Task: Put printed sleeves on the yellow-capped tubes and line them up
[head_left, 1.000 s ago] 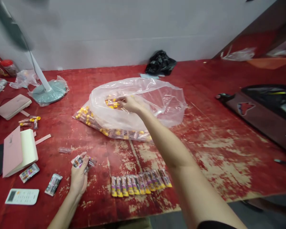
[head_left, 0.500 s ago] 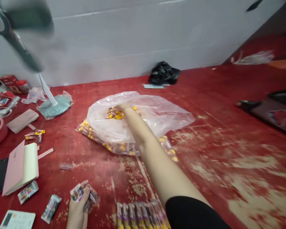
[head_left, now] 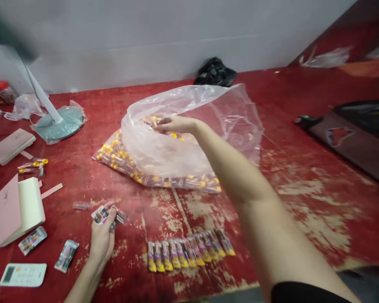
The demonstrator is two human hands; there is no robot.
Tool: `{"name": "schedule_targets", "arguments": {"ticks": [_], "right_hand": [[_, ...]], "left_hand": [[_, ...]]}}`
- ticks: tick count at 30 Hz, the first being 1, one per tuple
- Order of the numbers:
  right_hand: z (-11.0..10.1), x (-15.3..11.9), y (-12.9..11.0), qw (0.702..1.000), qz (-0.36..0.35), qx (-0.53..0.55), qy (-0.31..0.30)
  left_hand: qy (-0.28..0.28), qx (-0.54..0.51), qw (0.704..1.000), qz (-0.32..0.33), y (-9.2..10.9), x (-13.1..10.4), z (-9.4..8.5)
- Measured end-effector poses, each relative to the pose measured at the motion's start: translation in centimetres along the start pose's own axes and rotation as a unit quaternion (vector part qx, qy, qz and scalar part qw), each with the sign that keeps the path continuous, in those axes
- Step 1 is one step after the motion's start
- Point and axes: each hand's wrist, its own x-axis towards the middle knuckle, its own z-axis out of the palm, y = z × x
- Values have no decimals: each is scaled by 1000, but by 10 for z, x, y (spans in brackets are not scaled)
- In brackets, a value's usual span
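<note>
Worn red paint is covering the surface (head_left: pixel 107 105), which is running back to a pale wall (head_left: pixel 113 38). Near the middle, a large translucent bag (head_left: pixel 173 162) is lying with its mouth gaping, holding many yellow-ended sticks (head_left: pixel 115 160). The right hand (head_left: pixel 177 123) is reaching through that mouth, and its fingers are bending close together at the contents; whether they are pinching a stick, I cannot tell. That reach is putting the hand directly at the loose sticks. Nearer the front edge, the left hand (head_left: pixel 101 240) is pinching several small packets (head_left: pixel 100 215) between thumb and fingers, well apart from the bag. Beside it, a row of yellow-ended packets (head_left: pixel 174 254) is lying side by side. Farther left, an open notebook (head_left: pixel 32 206) is resting above a white calculator (head_left: pixel 23 275), and a dark packet (head_left: pixel 66 256) is lying between calculator and left hand.
</note>
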Motion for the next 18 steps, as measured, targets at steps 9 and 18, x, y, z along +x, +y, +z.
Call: {"name": "schedule_targets", "arguments": {"ticks": [9,18], "right_hand": [[47,-253,-129,953,-57,200,218],[173,-407,-160,871,10,285,401]], "left_hand": [[-96,-31,995,10,-12,-63,15],[-157,8,987,-12,-33,-137,1]]}}
